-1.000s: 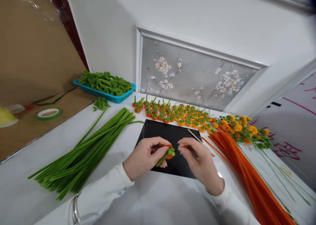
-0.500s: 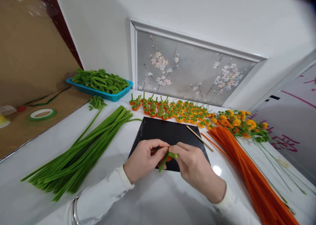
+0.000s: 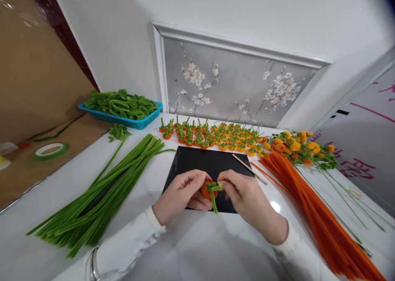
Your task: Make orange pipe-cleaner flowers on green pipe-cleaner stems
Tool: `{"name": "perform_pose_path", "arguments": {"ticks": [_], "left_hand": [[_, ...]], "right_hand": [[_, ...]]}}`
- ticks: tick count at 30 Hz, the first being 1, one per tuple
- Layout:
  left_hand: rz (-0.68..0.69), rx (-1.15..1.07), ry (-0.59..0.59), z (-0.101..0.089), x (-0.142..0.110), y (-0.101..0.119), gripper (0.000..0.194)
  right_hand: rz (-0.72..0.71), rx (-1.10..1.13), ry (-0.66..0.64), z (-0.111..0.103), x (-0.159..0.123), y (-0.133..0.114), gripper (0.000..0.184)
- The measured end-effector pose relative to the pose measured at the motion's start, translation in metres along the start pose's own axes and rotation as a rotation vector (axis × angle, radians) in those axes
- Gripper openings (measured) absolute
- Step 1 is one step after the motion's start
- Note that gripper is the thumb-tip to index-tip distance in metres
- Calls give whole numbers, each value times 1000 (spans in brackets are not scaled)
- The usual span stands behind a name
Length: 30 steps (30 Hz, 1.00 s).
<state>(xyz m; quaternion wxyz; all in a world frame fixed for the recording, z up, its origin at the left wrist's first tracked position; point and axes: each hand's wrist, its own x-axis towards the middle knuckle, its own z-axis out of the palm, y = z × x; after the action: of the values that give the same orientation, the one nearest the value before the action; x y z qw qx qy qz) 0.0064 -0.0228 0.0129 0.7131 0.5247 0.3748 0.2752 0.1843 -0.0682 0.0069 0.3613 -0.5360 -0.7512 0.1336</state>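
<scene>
Between my hands, above the black board [image 3: 197, 157], is a small orange pipe-cleaner pumpkin [image 3: 206, 189] with green pipe-cleaner pieces [image 3: 213, 203] on its face. My left hand [image 3: 183, 190] is closed around its left side, thumb on top and fingers beneath. My right hand [image 3: 243, 194] is pinched at the pumpkin's right, fingertips at the end of a green piece; whether they grip it is hard to make out. A thin wooden stick [image 3: 248, 168] lies across the board's right edge.
Green pipe cleaners [image 3: 105, 194] lie left, orange ones [image 3: 311, 207] right. Behind the board stand rows of small pumpkins [image 3: 200, 136]. A blue basket [image 3: 140, 124] of green loops sits back left, green tape [image 3: 51, 150] nearer left. Orange-yellow flowers [image 3: 313, 147] lie back right.
The pumpkin has turned so its green top faces me, with one strand now hanging down. My right hand has drawn slightly right, away from my left. The view has shifted a little.
</scene>
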Motion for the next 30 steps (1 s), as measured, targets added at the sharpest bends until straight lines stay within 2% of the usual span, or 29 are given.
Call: {"name": "perform_pose_path", "arguments": {"ticks": [3,7,11,14,18,25,30], "left_hand": [[40,6,-9,-1,2,-2,34],[120,10,25,-2,2,-3,31],[204,24,24,1,1,-3,22],[229,22,21,3,0,-3,19],[191,17,39,3,1,-3,20],[168,199,89,-7,8,-3,28],[342,404,96,-7,9,-8,20]], "right_hand": [[157,210,-44,-3,-1,-3,17],[349,485,-165,-2,-2,-9,24],[455,589,-277,7,-5,-13,24],[446,544,-247,14,-6,-14,15],[383,476,-185,16,-7,-14,11],[346,444,-213,10,-7,-8,10],[316,538,-178,9,-4,-6,8]]}}
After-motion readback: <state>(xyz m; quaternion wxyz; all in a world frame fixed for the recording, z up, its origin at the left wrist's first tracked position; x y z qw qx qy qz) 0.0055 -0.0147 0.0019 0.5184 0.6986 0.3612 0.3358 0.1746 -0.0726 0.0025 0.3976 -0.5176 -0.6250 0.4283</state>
